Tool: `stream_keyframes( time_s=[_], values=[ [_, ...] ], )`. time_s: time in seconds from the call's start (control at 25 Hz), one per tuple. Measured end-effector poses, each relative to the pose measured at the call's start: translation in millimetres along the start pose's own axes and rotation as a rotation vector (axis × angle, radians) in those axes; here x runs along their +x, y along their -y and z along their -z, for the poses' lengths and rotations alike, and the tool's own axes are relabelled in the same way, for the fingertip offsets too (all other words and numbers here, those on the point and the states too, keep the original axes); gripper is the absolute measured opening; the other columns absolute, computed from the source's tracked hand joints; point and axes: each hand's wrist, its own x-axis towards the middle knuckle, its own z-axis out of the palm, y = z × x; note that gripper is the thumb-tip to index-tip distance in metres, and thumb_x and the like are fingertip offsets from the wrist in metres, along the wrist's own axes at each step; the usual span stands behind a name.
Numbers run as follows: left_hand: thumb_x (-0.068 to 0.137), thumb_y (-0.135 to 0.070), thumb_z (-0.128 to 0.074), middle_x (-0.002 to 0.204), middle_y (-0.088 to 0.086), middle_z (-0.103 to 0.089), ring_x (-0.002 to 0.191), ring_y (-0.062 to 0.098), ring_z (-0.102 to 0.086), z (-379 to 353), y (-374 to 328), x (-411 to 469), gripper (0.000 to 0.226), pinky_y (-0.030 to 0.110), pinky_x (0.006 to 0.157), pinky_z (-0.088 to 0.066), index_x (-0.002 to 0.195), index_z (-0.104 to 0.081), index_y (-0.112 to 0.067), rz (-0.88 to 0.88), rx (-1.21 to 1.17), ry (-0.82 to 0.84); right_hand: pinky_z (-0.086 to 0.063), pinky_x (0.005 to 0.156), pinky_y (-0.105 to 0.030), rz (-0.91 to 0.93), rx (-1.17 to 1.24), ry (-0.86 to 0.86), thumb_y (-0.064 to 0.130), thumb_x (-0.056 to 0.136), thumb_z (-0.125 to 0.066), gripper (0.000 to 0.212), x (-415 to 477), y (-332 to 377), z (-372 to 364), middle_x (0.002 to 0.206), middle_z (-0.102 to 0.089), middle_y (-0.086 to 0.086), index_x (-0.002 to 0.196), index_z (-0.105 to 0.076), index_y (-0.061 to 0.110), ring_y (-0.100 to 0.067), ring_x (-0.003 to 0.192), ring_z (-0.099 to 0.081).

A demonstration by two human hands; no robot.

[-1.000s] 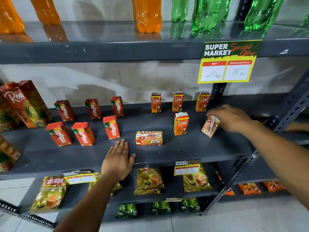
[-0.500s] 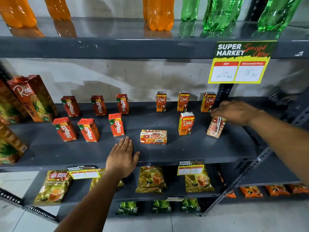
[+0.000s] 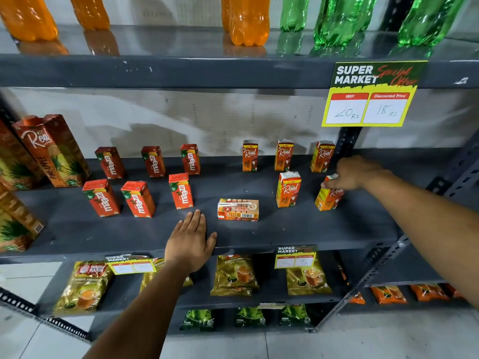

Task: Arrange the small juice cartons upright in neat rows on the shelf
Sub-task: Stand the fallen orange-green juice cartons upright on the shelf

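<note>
Small orange Real cartons stand on the grey shelf (image 3: 298, 229): three in a back row (image 3: 283, 155), one upright in front (image 3: 288, 189). My right hand (image 3: 355, 173) grips the top of another Real carton (image 3: 328, 198), which stands slightly tilted at the right of the front row. One Real carton (image 3: 238, 209) lies flat on its side in the shelf's middle. Several red Maaza cartons (image 3: 181, 190) stand in two rows on the left. My left hand (image 3: 190, 242) rests flat, fingers apart, on the shelf's front edge, just left of the lying carton.
Tall Real pineapple cartons (image 3: 51, 151) stand at the far left. Orange and green bottles (image 3: 248, 19) fill the shelf above, where a yellow price sign (image 3: 368, 99) hangs. Tea packets (image 3: 233, 275) lie on the lower shelf. A slotted upright post (image 3: 347, 143) stands behind my right hand.
My right hand has turned its carton from tilted with the straw side showing to nearly upright with the front label out. My left hand has stayed put.
</note>
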Motion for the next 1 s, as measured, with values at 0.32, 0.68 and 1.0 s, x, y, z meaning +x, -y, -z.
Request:
stream_keyframes(
  time_s=[0.32,0.68,1.0],
  values=[
    [0.095,-0.056,-0.017,0.162,0.008,-0.011,0.148,0.022,-0.006,0,1,0,0.073,0.035,0.117,-0.003,0.151,-0.014,-0.009,-0.01,-0.012,0.001,-0.051,0.081,-0.039,-0.067,0.276,-0.218,0.061,0.07,-0.067,0.059,-18,2,10,0.117,-0.065,-0.011,0.112,-0.059,0.019,-0.032,0.104,-0.06],
    [0.094,-0.056,-0.013,0.162,0.009,-0.011,0.148,0.023,-0.005,1,2,0,0.074,0.033,0.115,0.001,0.151,-0.013,-0.007,-0.036,-0.009,-0.006,-0.045,0.088,-0.035,0.434,0.374,-0.199,0.04,0.084,-0.063,0.05,-63,157,-62,0.123,-0.057,-0.001,0.129,-0.052,0.022,-0.021,0.109,-0.054],
    [0.093,-0.056,-0.012,0.162,0.01,-0.01,0.148,0.023,-0.004,4,2,0,0.076,0.033,0.116,0.002,0.151,-0.013,-0.007,-0.036,-0.021,-0.007,-0.048,0.091,-0.045,0.359,0.15,0.035,0.034,0.07,-0.074,0.069,-11,208,-69,0.129,-0.056,-0.011,0.129,-0.045,0.013,-0.03,0.114,-0.054]
  ],
)
